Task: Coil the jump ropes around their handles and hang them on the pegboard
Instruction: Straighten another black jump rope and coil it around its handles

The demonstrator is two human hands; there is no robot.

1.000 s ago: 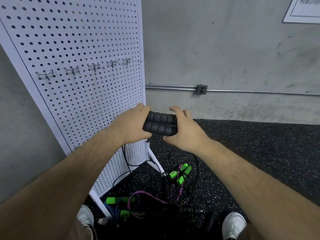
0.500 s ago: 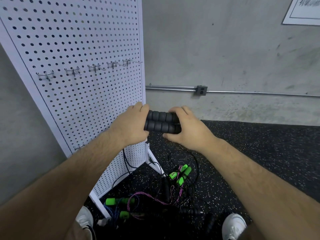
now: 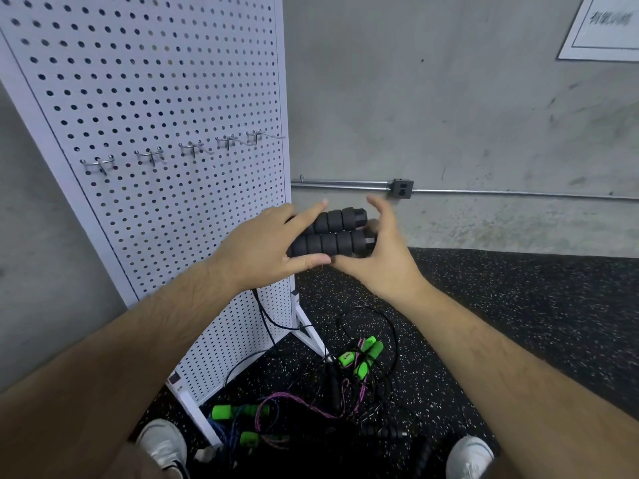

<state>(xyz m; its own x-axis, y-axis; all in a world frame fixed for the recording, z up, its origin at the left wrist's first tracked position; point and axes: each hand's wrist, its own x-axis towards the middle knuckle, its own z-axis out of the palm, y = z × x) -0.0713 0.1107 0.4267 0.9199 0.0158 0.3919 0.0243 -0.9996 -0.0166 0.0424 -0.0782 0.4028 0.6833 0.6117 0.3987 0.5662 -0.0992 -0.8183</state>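
Two black foam jump-rope handles (image 3: 333, 235) lie side by side at chest height, in front of the white pegboard's (image 3: 166, 98) right edge. My left hand (image 3: 262, 247) grips their left ends, fingers over the top and thumb underneath. My right hand (image 3: 380, 252) has its fingers spread and straight, with the palm against the handles' right ends and the thumb below them. Their thin black cord (image 3: 262, 312) hangs from under my left hand to the floor. A row of several bare metal hooks (image 3: 193, 149) crosses the pegboard above my hands.
On the black speckled floor lies a tangle of ropes: green handles (image 3: 363, 354), more green handles (image 3: 228, 411), a pink cord (image 3: 297, 402) and black handles (image 3: 383, 432). The pegboard's white foot (image 3: 311, 337) and my shoes (image 3: 162, 444) border it. A conduit (image 3: 345, 184) runs along the concrete wall.
My right hand has opened, lifting its fingers off the handles. The handles have tilted a little, right ends higher. My left hand keeps its grip.
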